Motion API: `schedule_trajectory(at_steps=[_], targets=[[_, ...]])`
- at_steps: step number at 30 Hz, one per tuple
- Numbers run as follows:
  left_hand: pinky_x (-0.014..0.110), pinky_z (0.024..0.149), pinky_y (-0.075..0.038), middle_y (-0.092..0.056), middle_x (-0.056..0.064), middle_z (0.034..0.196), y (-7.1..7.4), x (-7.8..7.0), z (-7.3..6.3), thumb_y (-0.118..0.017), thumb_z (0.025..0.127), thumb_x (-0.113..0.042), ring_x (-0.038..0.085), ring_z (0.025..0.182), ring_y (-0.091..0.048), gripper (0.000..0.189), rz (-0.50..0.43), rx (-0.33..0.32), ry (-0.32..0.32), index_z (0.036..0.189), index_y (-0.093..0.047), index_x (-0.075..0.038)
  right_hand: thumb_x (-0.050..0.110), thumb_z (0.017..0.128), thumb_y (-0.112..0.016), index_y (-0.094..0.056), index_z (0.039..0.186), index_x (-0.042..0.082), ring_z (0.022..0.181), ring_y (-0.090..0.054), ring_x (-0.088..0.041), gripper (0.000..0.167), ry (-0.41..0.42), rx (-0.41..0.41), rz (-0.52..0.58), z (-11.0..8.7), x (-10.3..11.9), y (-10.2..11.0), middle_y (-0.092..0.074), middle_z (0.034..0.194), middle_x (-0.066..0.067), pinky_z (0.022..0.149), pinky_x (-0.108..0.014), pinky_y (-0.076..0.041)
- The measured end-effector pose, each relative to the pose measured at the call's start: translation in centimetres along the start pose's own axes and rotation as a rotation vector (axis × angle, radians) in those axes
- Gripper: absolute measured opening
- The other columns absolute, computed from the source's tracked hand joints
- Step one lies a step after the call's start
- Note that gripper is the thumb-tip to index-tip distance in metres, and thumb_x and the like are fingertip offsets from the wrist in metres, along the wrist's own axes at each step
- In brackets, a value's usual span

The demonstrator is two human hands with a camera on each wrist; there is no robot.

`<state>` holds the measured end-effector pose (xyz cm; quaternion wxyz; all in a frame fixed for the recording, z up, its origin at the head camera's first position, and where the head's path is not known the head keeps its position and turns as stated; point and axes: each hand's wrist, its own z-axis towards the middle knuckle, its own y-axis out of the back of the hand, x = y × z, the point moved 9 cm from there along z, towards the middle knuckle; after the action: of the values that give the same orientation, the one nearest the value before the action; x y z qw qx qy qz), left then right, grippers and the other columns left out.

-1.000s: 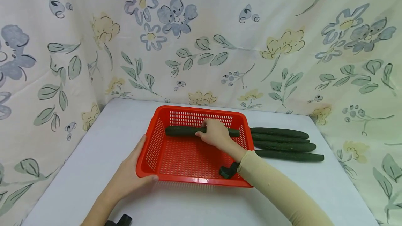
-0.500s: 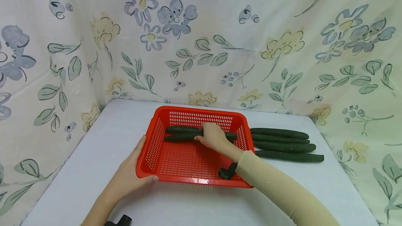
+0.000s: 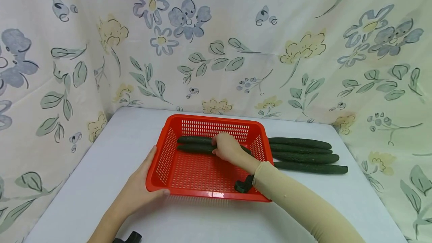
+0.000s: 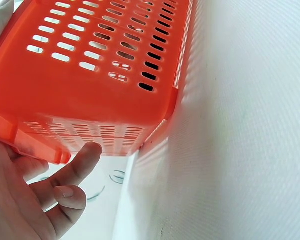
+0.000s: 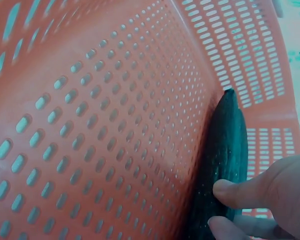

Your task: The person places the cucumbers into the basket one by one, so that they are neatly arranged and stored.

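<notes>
Inside the red plastic basket, two dark green cucumbers lie side by side along the back wall. The front cucumber is pinched near its middle by my right hand, which reaches in from the right. In the right wrist view, my thumb rests on the cucumber and the far fingers are mostly hidden. The back cucumber is partly covered by the hand. My left hand grips the basket's front left corner, thumb at the front rim and fingers along the left side, as the left wrist view also shows.
Several more cucumbers lie in a row on the white table, close against the basket's right side. A floral curtain hangs behind the table and along its sides. Black wrist gear sits under my right forearm.
The front cucumber, which overlapped the back one a second ago, has come down beside it, toward me, with my right hand on it. The left hand and basket stay put.
</notes>
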<state>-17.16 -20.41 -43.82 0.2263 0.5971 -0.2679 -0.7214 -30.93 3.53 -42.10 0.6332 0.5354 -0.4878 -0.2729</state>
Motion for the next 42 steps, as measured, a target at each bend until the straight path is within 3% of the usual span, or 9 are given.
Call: schedule_trajectory(at_steps=[13, 16, 22, 30, 42], targets=[[0.055, 0.094, -0.057, -0.034, 0.02, 0.17, 0.0, 0.2, -0.2, -0.094, 0.073, -0.05, 0.043, 0.137, -0.054, 0.134, -0.005, 0.003, 0.014, 0.173, -0.006, -0.028, 0.015, 0.086, -0.089, -0.08, 0.109, 0.01, 0.106, -0.072, -0.025, 0.025, -0.016, 0.04, -0.032, 0.0, 0.1, 0.7, -0.077, 0.112, -0.007, 0.09, -0.042, -0.06], [0.054, 0.093, -0.058, -0.034, 0.02, 0.17, 0.0, 0.2, -0.2, -0.094, 0.073, -0.05, 0.043, 0.137, -0.054, 0.134, -0.003, 0.004, 0.02, 0.173, -0.007, -0.026, 0.017, 0.085, -0.09, -0.08, 0.108, 0.009, 0.098, -0.071, -0.023, 0.026, -0.023, 0.044, 0.016, -0.2, 0.1, 1.4, -0.077, 0.105, -0.006, 0.087, -0.041, -0.059], [0.053, 0.092, -0.06, -0.033, 0.018, 0.171, 0.0, 0.3, -0.1, -0.092, 0.074, -0.052, 0.043, 0.138, -0.053, 0.133, -0.016, 0.013, 0.039, 0.173, -0.005, -0.03, 0.024, 0.085, -0.09, -0.08, 0.106, 0.01, 0.079, -0.063, -0.018, 0.027, -0.014, 0.043, 0.141, -0.5, -0.2, 3.2, -0.071, 0.085, -0.002, 0.075, -0.037, -0.053], [0.056, 0.095, -0.057, -0.033, 0.019, 0.17, 0.0, 0.1, -0.1, -0.094, 0.073, -0.051, 0.043, 0.138, -0.054, 0.135, -0.001, 0.01, 0.017, 0.173, -0.006, -0.028, 0.027, 0.087, -0.089, -0.077, 0.12, 0.009, 0.098, -0.068, -0.023, 0.04, -0.022, 0.051, 0.269, -1.5, -1.0, 5.1, -0.075, 0.109, -0.01, 0.087, -0.043, -0.059], [0.055, 0.092, -0.059, -0.035, 0.02, 0.169, 0.0, 0.1, 0.1, -0.094, 0.072, -0.051, 0.043, 0.134, -0.056, 0.135, -0.002, 0.004, 0.02, 0.173, -0.007, -0.027, 0.031, 0.091, -0.085, -0.074, 0.127, 0.01, 0.111, -0.067, -0.028, 0.043, 0.003, -0.041, 0.306, -5.7, -5.1, 9.7, -0.074, 0.12, -0.011, 0.097, -0.051, -0.055]])
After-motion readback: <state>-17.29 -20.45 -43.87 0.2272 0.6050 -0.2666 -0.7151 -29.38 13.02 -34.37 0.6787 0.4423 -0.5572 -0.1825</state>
